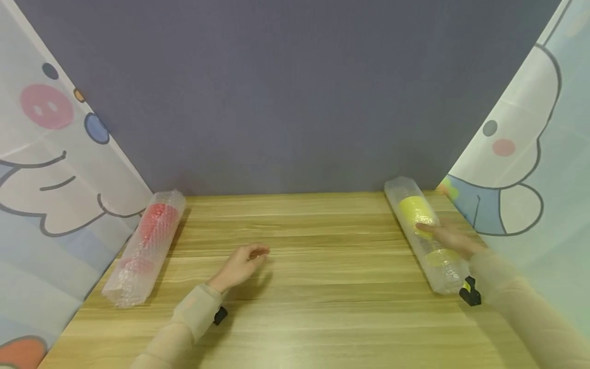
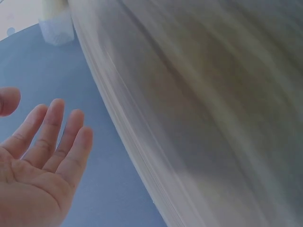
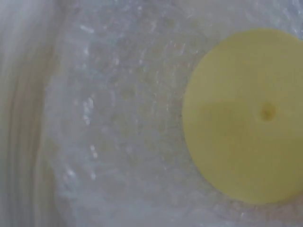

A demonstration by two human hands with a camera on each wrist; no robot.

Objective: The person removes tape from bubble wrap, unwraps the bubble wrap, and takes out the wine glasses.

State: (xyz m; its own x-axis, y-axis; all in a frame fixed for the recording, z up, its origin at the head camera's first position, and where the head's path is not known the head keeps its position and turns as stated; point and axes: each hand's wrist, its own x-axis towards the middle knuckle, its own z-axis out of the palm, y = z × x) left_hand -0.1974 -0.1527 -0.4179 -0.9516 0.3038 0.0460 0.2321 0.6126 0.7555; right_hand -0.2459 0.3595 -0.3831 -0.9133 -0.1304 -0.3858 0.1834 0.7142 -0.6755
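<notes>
The right hand [image 1: 449, 240] lay over the near half of a long, clear bubble-wrap bundle with yellow parts inside [image 1: 416, 207], one finger stretched across the wrap and seemingly touching it; the hand was blurred, and whether the other fingers curled round the bundle could not be told. The left hand [image 1: 239, 266] hung above the surface with nothing in it, its fingers loosely extended and the thumb standing apart, as the left wrist view showed. From the right wrist, a flat yellow disc with a small dark dot [image 3: 246, 118] showed close up against the bubble wrap. The step in hand looked like handling the yellow bundle at first touch, though taking hold and letting go could not be told apart. If it was to be shifted, the next move called for a firm wrap of the right fingers, perhaps with the left hand brought across as a second support. The bundle lay on the right side of the wood-grain surface [image 1: 299, 297], slanting toward the dark grey back panel [image 1: 295, 102]. Well apart, on the left side, a similar clear bubble-wrap bundle with red parts inside [image 1: 156, 225] lay untouched.
</notes>
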